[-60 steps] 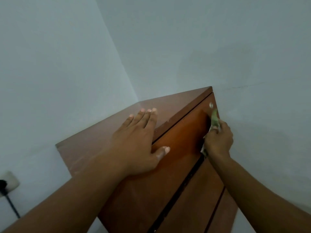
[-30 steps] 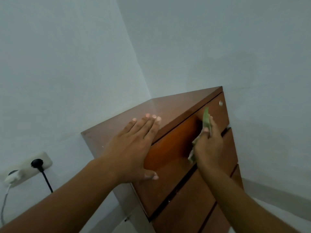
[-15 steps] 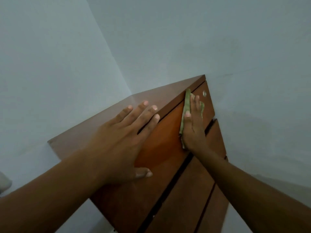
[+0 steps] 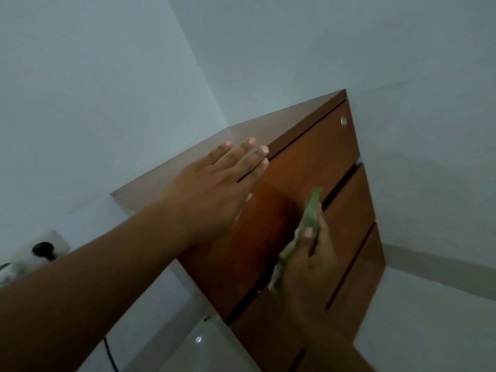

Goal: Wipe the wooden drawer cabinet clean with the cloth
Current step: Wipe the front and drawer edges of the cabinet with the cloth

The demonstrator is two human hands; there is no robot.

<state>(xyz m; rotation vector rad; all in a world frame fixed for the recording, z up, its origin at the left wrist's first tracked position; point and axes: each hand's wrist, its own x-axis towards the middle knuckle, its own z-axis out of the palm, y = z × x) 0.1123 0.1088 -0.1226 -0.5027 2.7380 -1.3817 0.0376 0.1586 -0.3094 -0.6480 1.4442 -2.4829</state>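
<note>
Cloth point(image 4: 311, 210) pinched in right hand point(image 4: 314, 267) against cabinet point(image 4: 346, 210) front; left hand point(image 4: 212, 189) flat, open, on top.

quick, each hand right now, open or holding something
Left hand: open, fingers straight, resting on the top front edge of the wooden cabinet.
Right hand: thumb pinches the green cloth against the cabinet front.

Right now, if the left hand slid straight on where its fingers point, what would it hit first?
Nothing on the cabinet top seems to block the left hand. Its fingers point along the front edge toward the far corner, so probably the wall beyond, though depth is unclear.
</note>
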